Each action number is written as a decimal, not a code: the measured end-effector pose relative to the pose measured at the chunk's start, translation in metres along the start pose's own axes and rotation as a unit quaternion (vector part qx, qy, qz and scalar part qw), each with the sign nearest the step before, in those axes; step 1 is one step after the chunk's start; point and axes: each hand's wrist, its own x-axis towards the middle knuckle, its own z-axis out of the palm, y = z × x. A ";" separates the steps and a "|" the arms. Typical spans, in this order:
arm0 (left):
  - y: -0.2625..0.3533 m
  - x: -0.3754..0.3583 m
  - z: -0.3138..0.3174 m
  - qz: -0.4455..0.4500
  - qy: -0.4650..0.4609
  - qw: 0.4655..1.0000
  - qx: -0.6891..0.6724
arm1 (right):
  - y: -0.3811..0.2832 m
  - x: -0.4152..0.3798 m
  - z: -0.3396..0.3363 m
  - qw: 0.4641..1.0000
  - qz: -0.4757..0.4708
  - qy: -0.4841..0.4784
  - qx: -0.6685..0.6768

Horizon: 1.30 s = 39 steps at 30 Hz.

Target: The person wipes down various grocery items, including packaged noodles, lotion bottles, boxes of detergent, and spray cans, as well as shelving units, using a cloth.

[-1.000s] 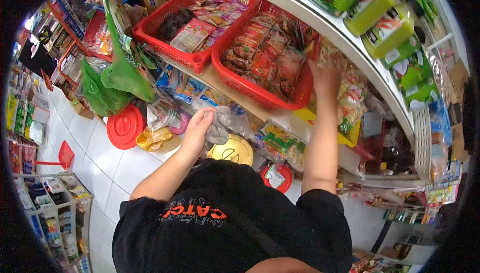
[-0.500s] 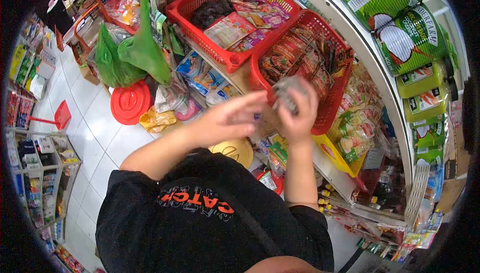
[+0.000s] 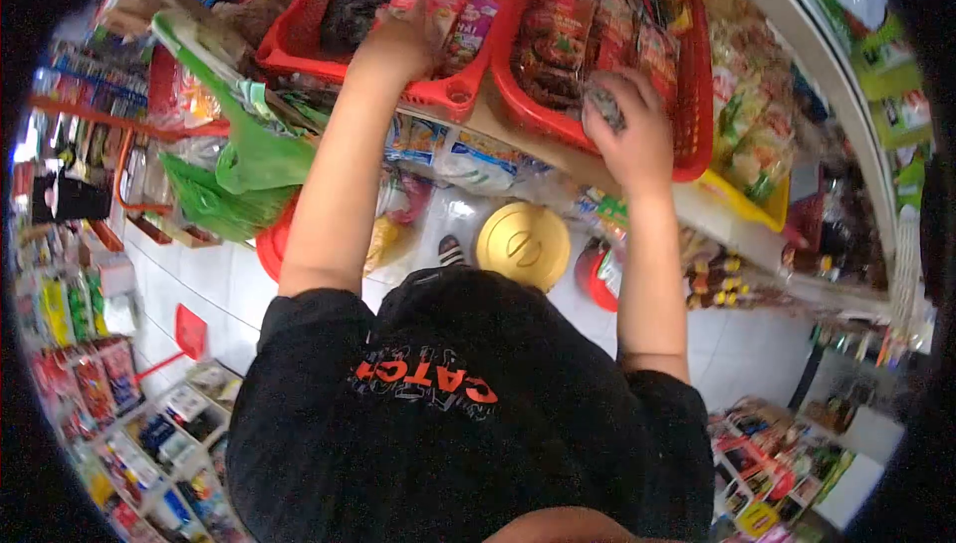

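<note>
My left hand [image 3: 400,47] reaches into the left red basket [image 3: 299,30], over a pink-and-white packet [image 3: 438,7]. Its fingers are blurred, so whether they grip the packet cannot be told. My right hand [image 3: 639,135] is closed around a crumpled grey rag [image 3: 604,108], partly hidden by the fingers. It is at the near edge of the right red basket [image 3: 701,135], beside red seasoning packets [image 3: 561,30]. A dark plastic bag [image 3: 351,20] lies in the left basket, left of my left hand.
Green plastic bags [image 3: 264,159] hang at the left. Below the baskets stands a gold round lid [image 3: 523,244] on the floor. A yellow tray [image 3: 747,199] with packets is to the right. A white shelf edge [image 3: 836,55] curves along the right side.
My left hand has moved up and forward from near my right hand into the left basket. My right hand keeps the rag and is now at the right basket's near edge. The view has shifted.
</note>
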 end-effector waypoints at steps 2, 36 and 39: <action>0.005 -0.008 -0.028 -0.025 -0.085 0.991 -0.097 | 0.003 -0.002 0.001 1.000 0.009 0.016 0.008; 0.027 -0.064 -0.080 0.042 0.000 0.386 -0.922 | -0.010 -0.002 -0.003 0.998 0.062 -0.004 -0.028; 0.026 -0.065 -0.090 -0.098 0.040 0.304 -0.947 | -0.009 -0.002 -0.003 0.998 0.068 -0.001 -0.011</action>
